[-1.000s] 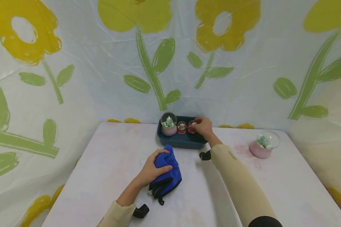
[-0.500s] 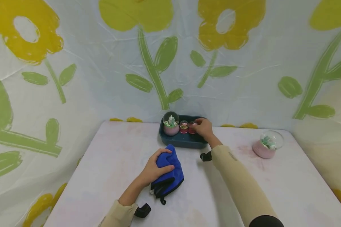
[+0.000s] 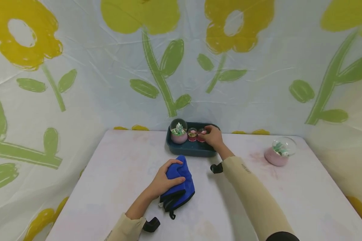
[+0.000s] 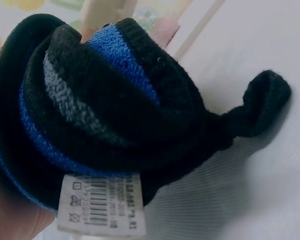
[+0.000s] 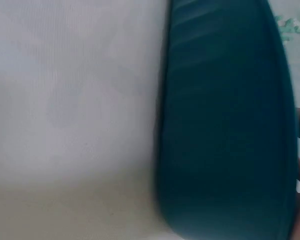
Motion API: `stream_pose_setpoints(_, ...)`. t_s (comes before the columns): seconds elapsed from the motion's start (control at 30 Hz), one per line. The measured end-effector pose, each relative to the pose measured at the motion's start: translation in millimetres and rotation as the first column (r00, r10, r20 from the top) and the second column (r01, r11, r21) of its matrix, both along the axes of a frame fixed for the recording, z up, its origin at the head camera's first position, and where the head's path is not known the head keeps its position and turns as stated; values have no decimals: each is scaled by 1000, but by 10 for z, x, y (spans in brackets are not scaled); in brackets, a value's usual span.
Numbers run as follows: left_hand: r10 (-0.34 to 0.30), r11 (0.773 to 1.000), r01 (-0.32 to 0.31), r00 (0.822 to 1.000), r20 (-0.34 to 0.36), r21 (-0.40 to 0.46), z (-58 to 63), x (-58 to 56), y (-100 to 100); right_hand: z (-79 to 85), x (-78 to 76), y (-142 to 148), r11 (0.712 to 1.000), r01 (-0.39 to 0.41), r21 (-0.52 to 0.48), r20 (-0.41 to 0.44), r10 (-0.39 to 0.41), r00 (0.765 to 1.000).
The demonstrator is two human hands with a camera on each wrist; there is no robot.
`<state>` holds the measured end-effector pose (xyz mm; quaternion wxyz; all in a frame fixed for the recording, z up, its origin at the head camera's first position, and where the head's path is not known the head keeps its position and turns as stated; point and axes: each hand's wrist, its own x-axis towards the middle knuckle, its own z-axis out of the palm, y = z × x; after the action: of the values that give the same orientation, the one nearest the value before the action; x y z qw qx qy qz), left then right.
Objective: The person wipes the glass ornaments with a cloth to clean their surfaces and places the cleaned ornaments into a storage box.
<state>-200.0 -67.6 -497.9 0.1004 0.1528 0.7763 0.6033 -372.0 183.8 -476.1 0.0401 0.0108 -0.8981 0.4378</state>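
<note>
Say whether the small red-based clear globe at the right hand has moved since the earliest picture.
Yes: in the head view, that globe sits slightly further left, closer to its small red-based neighbour.

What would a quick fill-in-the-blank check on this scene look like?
1. The left hand grips a folded cloth coloured ____ with black edging.
2. The right hand pinches one of ____ small globes.
3. The large globe in the tray has a ____ base.
4. The other large globe stands on the ____ side of the table.

Missing words: blue; two; pink; right.
</note>
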Motion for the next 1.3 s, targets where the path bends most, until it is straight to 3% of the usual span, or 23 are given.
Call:
stream_pose_setpoints(0.17, -28, 999, 28, 1000, -11, 22, -32, 22, 65, 51, 132, 86, 1000, 20, -16, -34, -21, 999)
stream_pose_setpoints(0.43, -69, 997, 68, 997, 36, 27, -164, 218, 91, 228, 551, 313, 998, -53, -30, -89, 50, 995)
stream_pose_setpoints(0.67, -68, 998, 68, 998, 19, -4, -113, 166, 104, 632, 801, 839, 998, -46, 42, -198, 53, 979)
stream_pose_setpoints(0.9, -56, 998, 56, 998, 11, -28, -65, 70, 90, 821, 993, 1448, 994, 42, 103, -258, -14, 966)
stream_pose_setpoints(1.03, -53, 998, 53, 998, 19, -33, -30, 68, 87, 779, 1080, 1726, 990, 94, 108, -309, -56, 949)
stream_pose_setpoints(1.13, -59, 998, 60, 998, 32, -36, 21, 72, 92, 693, 1144, 1914, 979, 167, 115, -366, -115, 924)
stream_pose_setpoints(1.3, -58, 998, 60, 997, 46, -33, 84, 85, 86, 471, 1217, 2154, 951, 308, 11, -465, -268, 844)
